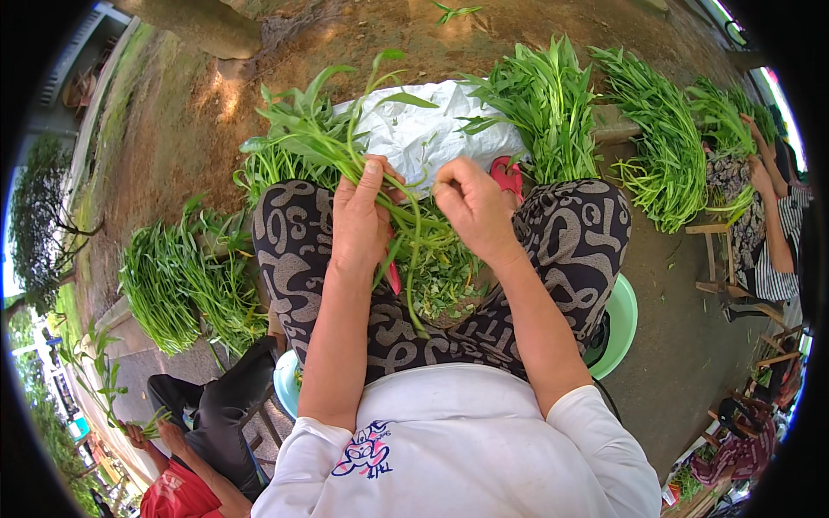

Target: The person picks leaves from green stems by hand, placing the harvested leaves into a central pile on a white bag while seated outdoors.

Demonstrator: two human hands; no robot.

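Note:
My left hand point(364, 217) is closed around several leafy green stems of water spinach point(315, 129). Their leaves fan out up and to the left, while one long bare stem point(415, 259) hangs down toward my lap. Just right of them is my right hand point(477, 207), its fingers curled in a pinch. Whatever lies in that pinch, if anything, is hidden. Between my knees and below both hands spreads a heap of loose leaves and cut stem pieces point(445, 281).
A white sack point(414, 116) lies ahead of me. Water spinach bundles flank it, including a right bundle point(553, 112) and a left bundle point(164, 285). Green basins point(623, 328) show beside my legs. Other people sit at both sides, one in a red shirt point(181, 494) holding greens.

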